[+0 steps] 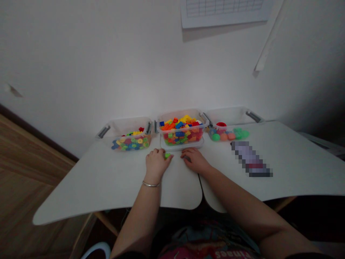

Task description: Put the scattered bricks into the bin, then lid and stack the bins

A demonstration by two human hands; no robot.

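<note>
We've got the left hand (155, 164) curled, fingers at a small green block (167, 155), which lies between the hands, nearer the left; can't quite tell if it's gripped. The right hand (194, 160) rests loosely open, holding nothing, on the white table (113, 183), just below the clear tub of bricks (183, 114).

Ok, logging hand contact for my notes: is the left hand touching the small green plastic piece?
Touching: the head view shows the left hand with its fingers against the small green plastic piece, no gap visible between them.
</note>
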